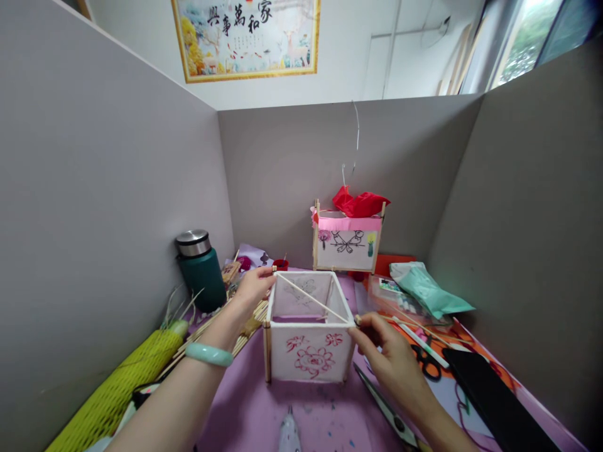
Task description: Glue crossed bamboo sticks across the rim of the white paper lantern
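Note:
A square white box frame (308, 370) stands on the purple table, with red flowers drawn on its near side and wooden sticks as corner posts. Its top is uncovered. Across it a thin pale stick (311, 299) lies diagonally from the far left corner to the near right corner. My left hand (254, 287) is closed in a pinch at the far left corner, at the stick's end. At the near right corner my right hand (382, 348) pinches the other end between thumb and fingers. Whether they also grip the corner posts is hidden.
Behind stands a similar box lantern (347, 248) with pink trim and red cloth. Scissors (384, 405) and a glue gun tip (289, 432) lie in front. A green bottle (200, 273) stands left; a black phone-like slab (499, 398) and black-handled scissors (426, 363) lie right.

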A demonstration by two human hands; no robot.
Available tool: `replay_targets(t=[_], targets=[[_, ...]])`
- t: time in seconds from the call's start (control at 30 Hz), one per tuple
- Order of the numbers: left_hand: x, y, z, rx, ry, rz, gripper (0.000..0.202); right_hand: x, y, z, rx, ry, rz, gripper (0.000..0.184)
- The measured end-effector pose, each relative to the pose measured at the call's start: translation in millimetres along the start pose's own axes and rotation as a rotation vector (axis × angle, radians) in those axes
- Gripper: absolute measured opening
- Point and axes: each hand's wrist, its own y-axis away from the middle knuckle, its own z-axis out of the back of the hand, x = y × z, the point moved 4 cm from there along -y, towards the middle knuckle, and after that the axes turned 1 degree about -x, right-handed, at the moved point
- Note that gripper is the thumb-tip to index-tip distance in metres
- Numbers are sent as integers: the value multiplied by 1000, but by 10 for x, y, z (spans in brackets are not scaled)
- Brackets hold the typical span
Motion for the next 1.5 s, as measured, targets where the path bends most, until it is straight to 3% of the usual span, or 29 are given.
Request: replay_targets(t=[0.77, 0.93, 1.07, 1.27, 1.4, 1.5], targets=[[76, -49, 44, 30, 3, 11, 38, -19, 18, 2, -3, 58, 30, 23], [129, -59, 136, -62, -16, 35, 54, 32, 50, 91, -39, 173, 92, 22], [22, -10, 279, -204, -48, -20, 49, 89, 43, 243, -106, 209, 142, 22], [-371, 374, 449, -445, -92, -186, 28, 102, 167, 326, -203, 167, 268, 11], [-534, 781, 408, -430, -195, -257, 26, 81, 374, 191, -118, 185, 519, 12], [-444, 1048, 370, -387, -286, -198, 29, 65, 520, 67, -52, 207, 657, 17]])
